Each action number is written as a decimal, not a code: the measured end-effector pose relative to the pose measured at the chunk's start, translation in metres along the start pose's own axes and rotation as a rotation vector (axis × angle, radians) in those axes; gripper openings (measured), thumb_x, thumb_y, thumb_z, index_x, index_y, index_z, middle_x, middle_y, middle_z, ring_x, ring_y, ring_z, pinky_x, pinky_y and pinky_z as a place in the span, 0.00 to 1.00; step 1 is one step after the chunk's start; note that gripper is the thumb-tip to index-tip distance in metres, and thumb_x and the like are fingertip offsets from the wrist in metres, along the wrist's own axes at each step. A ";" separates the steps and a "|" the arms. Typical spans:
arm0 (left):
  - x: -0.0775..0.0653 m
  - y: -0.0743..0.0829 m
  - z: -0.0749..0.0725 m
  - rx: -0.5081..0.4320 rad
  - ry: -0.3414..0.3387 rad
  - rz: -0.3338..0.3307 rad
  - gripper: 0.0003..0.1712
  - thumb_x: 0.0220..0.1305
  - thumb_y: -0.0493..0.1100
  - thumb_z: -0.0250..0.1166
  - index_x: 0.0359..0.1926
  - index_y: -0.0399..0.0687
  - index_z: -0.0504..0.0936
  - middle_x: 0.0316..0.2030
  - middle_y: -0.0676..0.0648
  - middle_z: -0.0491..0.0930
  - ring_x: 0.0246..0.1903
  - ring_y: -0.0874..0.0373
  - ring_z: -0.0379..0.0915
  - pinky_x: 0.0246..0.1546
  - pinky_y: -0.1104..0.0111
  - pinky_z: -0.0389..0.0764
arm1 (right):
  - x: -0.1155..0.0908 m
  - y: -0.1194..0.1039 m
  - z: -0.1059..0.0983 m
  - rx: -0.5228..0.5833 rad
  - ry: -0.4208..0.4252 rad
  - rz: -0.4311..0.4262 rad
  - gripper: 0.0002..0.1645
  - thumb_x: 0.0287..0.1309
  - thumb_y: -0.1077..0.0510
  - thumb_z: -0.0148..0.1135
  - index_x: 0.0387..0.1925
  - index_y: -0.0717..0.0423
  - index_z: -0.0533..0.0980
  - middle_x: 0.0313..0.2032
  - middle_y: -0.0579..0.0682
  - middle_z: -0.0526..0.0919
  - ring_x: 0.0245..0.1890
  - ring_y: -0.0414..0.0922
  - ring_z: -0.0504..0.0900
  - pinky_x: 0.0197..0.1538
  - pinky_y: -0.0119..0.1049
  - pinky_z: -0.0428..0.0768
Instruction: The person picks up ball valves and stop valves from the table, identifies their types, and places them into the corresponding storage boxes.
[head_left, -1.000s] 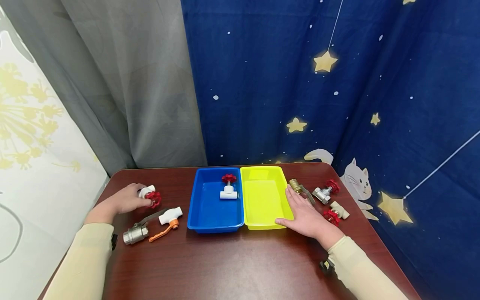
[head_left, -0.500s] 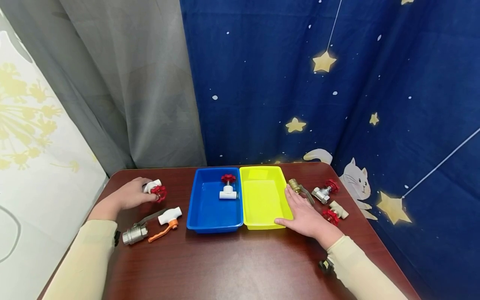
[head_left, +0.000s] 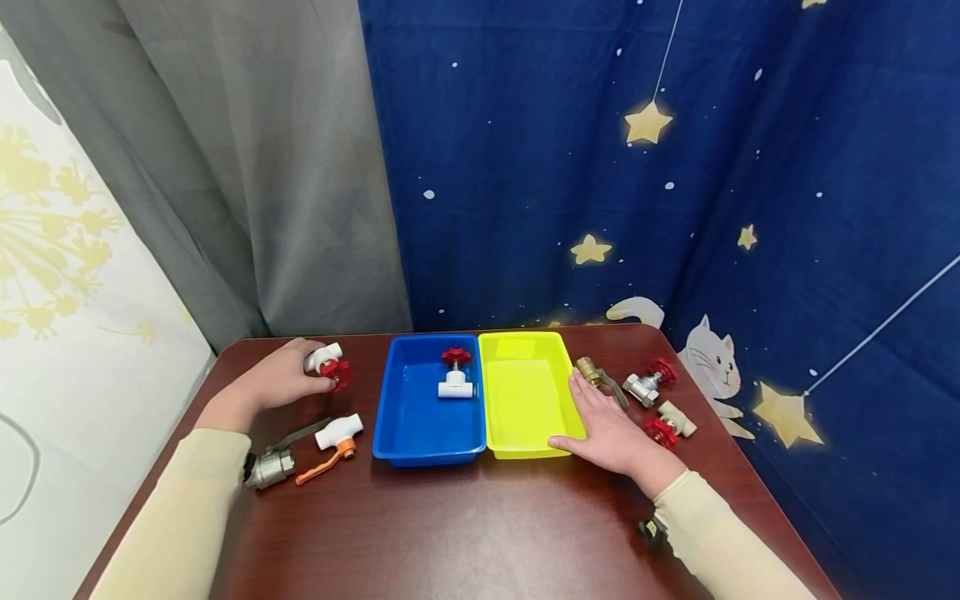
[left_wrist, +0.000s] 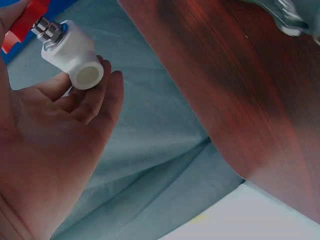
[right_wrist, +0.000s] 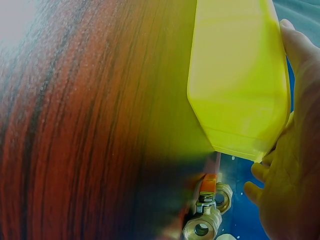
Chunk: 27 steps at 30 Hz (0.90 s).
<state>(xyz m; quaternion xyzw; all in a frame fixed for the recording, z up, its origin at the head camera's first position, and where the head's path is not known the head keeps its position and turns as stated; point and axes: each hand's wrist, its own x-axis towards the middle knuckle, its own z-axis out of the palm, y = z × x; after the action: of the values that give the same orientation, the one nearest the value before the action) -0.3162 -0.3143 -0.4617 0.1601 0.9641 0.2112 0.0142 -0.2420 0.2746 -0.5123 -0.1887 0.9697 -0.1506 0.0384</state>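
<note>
My left hand grips a white plastic valve with a red handwheel, at the left of the table. In the left wrist view the fingers sit under its white body, which is held up off the tabletop. My right hand lies with straight fingers along the right side of the yellow tray. The blue tray stands against the yellow one and holds another white valve with a red handwheel. Nothing lies in the yellow tray.
A metal lever valve and a white valve with an orange lever lie near my left forearm. Right of the trays are a brass lever valve, a metal handwheel valve and a beige handwheel valve. Curtains hang behind.
My left hand has moved right and toward the far edge, carrying the white valve up with it. The right hand has stayed at the yellow tray.
</note>
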 end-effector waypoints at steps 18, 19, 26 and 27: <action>0.025 0.046 0.009 -0.016 0.028 0.071 0.41 0.66 0.54 0.77 0.72 0.35 0.75 0.61 0.38 0.79 0.53 0.43 0.79 0.60 0.43 0.84 | 0.001 0.001 0.000 0.015 0.016 -0.015 0.76 0.63 0.15 0.60 0.89 0.62 0.46 0.90 0.57 0.44 0.88 0.59 0.48 0.83 0.68 0.54; 0.026 0.048 0.009 -0.011 0.026 0.081 0.42 0.66 0.54 0.77 0.71 0.35 0.75 0.61 0.37 0.79 0.53 0.44 0.79 0.60 0.43 0.84 | 0.001 0.001 0.001 0.014 0.017 -0.016 0.76 0.63 0.15 0.60 0.89 0.62 0.47 0.90 0.57 0.44 0.88 0.59 0.48 0.83 0.68 0.54; 0.040 0.063 0.017 0.031 0.003 0.122 0.44 0.64 0.55 0.76 0.73 0.36 0.76 0.61 0.39 0.79 0.52 0.45 0.79 0.59 0.45 0.85 | 0.000 0.001 0.001 0.012 0.021 -0.020 0.76 0.63 0.15 0.60 0.89 0.62 0.47 0.89 0.58 0.45 0.88 0.60 0.49 0.83 0.69 0.54; 0.041 0.065 0.018 0.035 -0.001 0.127 0.44 0.63 0.56 0.76 0.73 0.36 0.76 0.62 0.38 0.79 0.52 0.45 0.79 0.59 0.44 0.85 | 0.000 0.001 0.001 0.013 0.021 -0.020 0.76 0.63 0.15 0.60 0.89 0.62 0.47 0.89 0.58 0.45 0.88 0.60 0.49 0.83 0.69 0.54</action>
<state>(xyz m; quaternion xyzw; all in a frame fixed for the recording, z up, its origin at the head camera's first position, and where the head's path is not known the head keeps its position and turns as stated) -0.3341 -0.2381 -0.4501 0.2213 0.9556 0.1947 -0.0017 -0.2425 0.2746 -0.5134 -0.1968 0.9670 -0.1592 0.0276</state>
